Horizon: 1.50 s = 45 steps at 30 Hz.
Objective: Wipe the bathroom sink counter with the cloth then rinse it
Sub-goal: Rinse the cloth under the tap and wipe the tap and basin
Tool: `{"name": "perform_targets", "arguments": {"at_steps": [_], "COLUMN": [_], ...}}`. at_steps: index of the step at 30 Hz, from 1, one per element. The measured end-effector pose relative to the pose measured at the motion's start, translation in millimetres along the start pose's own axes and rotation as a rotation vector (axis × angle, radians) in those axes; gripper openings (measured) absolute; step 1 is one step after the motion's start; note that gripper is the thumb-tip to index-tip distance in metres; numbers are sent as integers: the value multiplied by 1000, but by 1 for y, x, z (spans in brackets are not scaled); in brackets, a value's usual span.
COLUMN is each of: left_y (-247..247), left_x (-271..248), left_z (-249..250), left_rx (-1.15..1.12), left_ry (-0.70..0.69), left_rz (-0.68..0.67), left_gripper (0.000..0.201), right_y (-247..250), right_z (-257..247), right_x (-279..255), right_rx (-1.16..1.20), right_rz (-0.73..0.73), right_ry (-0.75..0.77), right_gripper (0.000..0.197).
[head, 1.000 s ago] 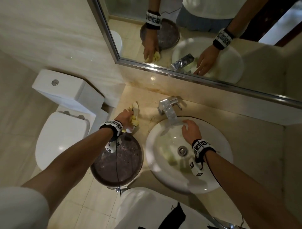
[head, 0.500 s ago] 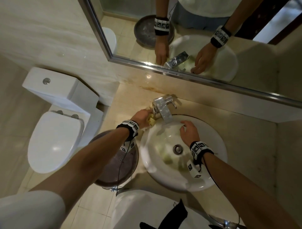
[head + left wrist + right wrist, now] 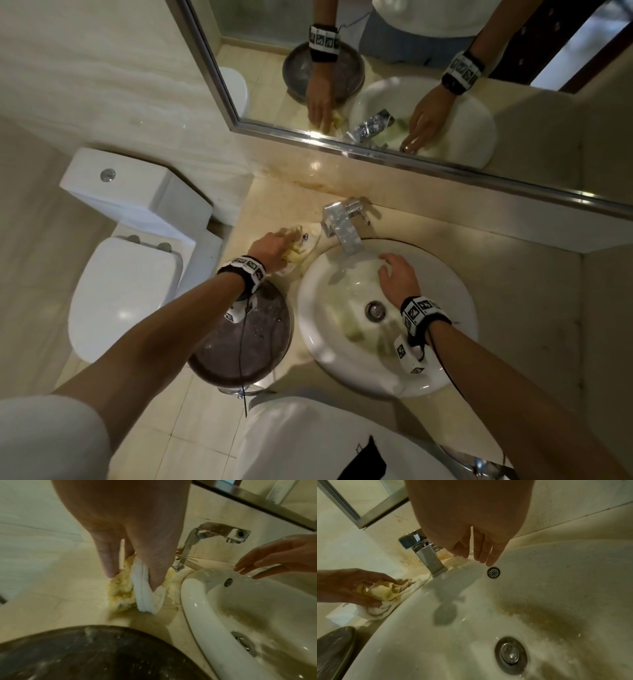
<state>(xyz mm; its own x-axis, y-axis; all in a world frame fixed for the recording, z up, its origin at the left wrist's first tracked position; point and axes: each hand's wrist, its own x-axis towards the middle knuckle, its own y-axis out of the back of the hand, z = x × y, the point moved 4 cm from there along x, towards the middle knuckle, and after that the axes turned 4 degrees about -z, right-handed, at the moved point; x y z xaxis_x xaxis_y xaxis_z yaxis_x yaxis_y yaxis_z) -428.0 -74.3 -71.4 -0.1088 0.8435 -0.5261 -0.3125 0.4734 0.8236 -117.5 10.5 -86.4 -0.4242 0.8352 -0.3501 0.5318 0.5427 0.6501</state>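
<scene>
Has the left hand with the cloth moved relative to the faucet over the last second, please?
Yes. The left hand with the cloth swept toward the faucet, then drew back left.

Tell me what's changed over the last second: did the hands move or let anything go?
The left hand swept the cloth across the counter to the faucet base, then back a little leftward, gripping it throughout. The right hand stayed open over the sink, holding nothing. Faucet and dark bin lid stayed put.

Head view looks steeply down over the sink (image 3: 387, 318); both wrist views sit close, sharing the faucet (image 3: 221, 534) at frame centre.
</scene>
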Motion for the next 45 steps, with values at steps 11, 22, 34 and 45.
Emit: {"name": "perform_targets", "arguments": {"at_steps": [11, 22, 34, 45], "left_y": [-30, 3, -76, -115], "left_x": [-19, -57, -102, -121], "left_z": [7, 47, 96, 156], "left_rx": [-56, -144, -203, -170], "left_ry": [140, 71, 204, 92], "left_rz": [-85, 81, -59, -245], "left_gripper": [83, 68, 62, 51], "right_y": [-4, 17, 6, 5], "right_z": [16, 38, 29, 38], "right_x": [-41, -61, -103, -122], "right_rx": [17, 51, 74, 56], "right_rz": [19, 28, 7, -42], "right_ry": [-48, -61, 74, 83], "right_gripper": [31, 32, 32, 32]}}
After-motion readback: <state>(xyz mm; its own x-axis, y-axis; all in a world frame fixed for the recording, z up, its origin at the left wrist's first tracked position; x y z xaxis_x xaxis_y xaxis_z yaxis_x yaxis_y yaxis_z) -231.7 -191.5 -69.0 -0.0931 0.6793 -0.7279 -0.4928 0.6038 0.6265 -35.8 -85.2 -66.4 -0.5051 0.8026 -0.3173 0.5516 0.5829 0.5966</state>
